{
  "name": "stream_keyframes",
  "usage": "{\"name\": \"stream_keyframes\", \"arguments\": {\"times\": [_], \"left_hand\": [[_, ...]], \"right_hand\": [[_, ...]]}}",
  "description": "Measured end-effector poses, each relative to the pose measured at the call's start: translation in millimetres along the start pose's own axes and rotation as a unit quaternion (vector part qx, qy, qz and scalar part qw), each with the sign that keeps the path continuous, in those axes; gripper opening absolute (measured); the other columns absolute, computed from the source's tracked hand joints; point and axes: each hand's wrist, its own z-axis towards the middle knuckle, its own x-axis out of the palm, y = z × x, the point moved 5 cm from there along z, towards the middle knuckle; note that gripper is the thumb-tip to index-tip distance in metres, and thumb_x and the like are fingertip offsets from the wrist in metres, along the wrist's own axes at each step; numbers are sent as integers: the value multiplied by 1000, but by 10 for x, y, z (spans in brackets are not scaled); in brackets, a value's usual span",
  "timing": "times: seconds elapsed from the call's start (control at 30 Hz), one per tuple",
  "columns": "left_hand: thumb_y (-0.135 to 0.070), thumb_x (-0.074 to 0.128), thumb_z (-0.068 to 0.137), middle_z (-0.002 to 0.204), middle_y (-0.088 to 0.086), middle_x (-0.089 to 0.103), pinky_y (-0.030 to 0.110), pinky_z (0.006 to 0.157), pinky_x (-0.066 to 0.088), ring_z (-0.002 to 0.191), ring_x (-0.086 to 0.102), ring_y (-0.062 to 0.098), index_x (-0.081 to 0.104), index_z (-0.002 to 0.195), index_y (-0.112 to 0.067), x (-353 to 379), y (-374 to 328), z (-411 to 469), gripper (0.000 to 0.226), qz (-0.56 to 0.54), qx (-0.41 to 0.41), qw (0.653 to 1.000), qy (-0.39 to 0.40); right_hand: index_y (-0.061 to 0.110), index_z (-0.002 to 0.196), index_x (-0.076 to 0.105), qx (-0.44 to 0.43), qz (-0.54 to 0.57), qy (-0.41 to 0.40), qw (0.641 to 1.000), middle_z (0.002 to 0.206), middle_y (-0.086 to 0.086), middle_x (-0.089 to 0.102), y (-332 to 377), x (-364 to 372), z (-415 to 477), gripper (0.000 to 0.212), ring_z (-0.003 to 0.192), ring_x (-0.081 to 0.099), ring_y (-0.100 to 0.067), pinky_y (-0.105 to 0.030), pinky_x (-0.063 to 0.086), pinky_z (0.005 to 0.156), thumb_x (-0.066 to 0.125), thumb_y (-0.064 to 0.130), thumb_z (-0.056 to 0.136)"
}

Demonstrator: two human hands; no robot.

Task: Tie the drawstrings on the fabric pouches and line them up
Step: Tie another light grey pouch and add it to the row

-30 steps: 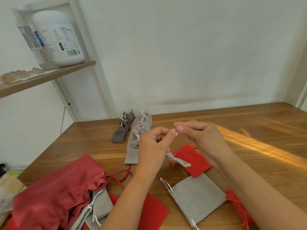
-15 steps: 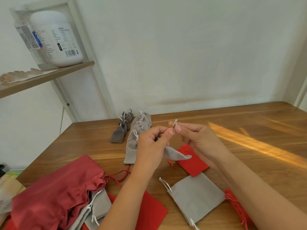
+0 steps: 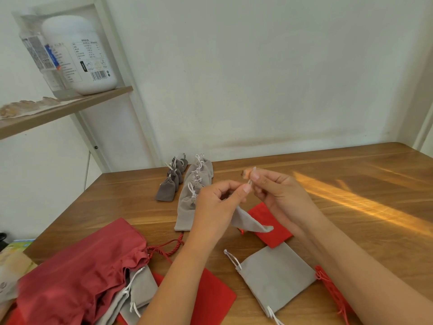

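Observation:
A small grey pouch (image 3: 250, 222) hangs in the air over the table. My left hand (image 3: 216, 207) and my right hand (image 3: 278, 195) each pinch its white drawstring (image 3: 250, 181) between thumb and fingertips. Behind my hands, tied light grey pouches (image 3: 195, 184) lie in a row running toward the wall, with a row of tied dark grey pouches (image 3: 169, 184) to their left. A flat untied grey pouch (image 3: 276, 277) lies near me, and a flat red pouch (image 3: 273, 228) lies under the hanging one.
A large red drawstring bag (image 3: 79, 270) lies at the front left over more grey pouches (image 3: 138, 292) and a red pouch (image 3: 213, 299). Another red pouch (image 3: 332, 292) lies under my right forearm. A shelf (image 3: 58, 111) at left carries a white jar (image 3: 79, 55). The wooden table (image 3: 351, 207) extends right.
My hands have shifted slightly while working the drawstring; my right hand has lifted the cord end a little higher. The pouch still hangs between them.

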Motion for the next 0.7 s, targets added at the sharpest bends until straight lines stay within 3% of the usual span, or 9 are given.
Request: {"name": "stream_keyframes", "arguments": {"times": [0.1, 0.17, 0.27, 0.43, 0.5, 0.6, 0.7], "left_hand": [[-19, 75, 79, 93, -5, 74, 14, 77, 49, 87, 67, 5, 72, 95, -28, 33, 76, 0, 18, -1, -43, 998, 49], [-29, 77, 76, 99, -10, 72, 13, 79, 49, 93, 66, 0, 68, 100, -35, 36, 122, -7, 26, 40, -55, 995, 68], [-41, 76, 74, 97, -14, 71, 20, 80, 52, 93, 64, -1, 66, 98, -41, 41, 160, -16, 26, 108, -39, 988, 99], [-26, 71, 84, 83, -1, 72, 44, 78, 54, 79, 67, 16, 72, 96, -23, 16, 272, -10, 13, 208, -44, 969, 126], [-23, 67, 88, 69, 2, 69, 38, 67, 53, 67, 65, 19, 73, 90, -17, 2, 291, -14, 9, 209, -59, 968, 124], [-29, 68, 87, 55, 1, 63, 18, 59, 43, 51, 55, 7, 71, 72, -14, -45, 253, -22, 21, 196, -69, 972, 112], [-32, 68, 86, 46, -5, 54, 13, 48, 37, 41, 44, 4, 68, 62, -16, -114, 159, -24, 29, 161, -80, 981, 78]], "right_hand": [[6, 87, 68, 3, 32, -12, 999, 77, -6, 68, 42, -15, 5, 17, 56, 52, -4, -16, 49, 62, 57, 19, 83], [8, 89, 64, 7, 30, -17, 999, 83, -4, 73, 69, -31, 6, 14, 55, 55, -4, -15, 48, 57, 54, 18, 87], [9, 88, 62, 7, 54, -32, 998, 71, 0, 68, 101, -91, 18, 13, 54, 56, -5, -14, 47, 55, 51, 15, 92], [9, 87, 62, -1, 78, -58, 995, 66, 1, 61, 173, -230, 47, 16, 58, 53, -7, -15, 48, 58, 50, 15, 95], [9, 88, 62, -5, 86, -63, 994, 67, 1, 61, 190, -272, 55, 14, 59, 53, -7, -15, 49, 59, 51, 16, 94], [9, 89, 62, -12, 103, -66, 992, 68, 1, 61, 211, -324, 74, 14, 60, 53, -7, -15, 49, 60, 55, 20, 88], [8, 89, 61, -23, 126, -74, 989, 69, 1, 60, 230, -377, 96, 13, 60, 53, -7, -15, 50, 60, 56, 20, 86]]}}
